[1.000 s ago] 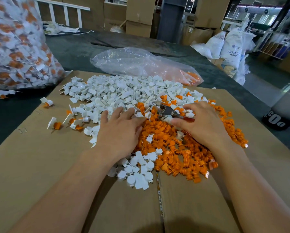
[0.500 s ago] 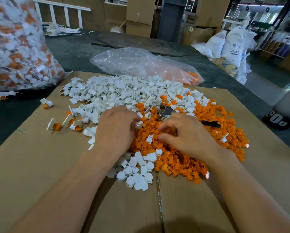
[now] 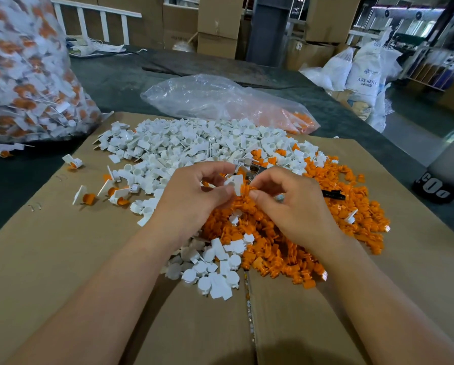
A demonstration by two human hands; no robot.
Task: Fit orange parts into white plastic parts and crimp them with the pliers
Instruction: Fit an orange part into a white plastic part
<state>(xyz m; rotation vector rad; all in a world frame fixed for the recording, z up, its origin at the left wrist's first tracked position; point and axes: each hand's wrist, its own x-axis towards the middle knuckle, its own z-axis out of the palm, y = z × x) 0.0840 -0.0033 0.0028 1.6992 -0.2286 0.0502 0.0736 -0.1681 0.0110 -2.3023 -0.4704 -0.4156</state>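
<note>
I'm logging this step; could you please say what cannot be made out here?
- Head view: whether the orange part sits inside the white part; fingers of the left hand and right hand cover the joint.
- Head view: the pliers, middle behind the right hand.
- Head view: filled bag, cut by left edge.

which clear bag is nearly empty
The flattened clear bag behind the white pile, holding only a few orange parts at its right end; the bag at far left bulges with white-and-orange pieces.
</note>
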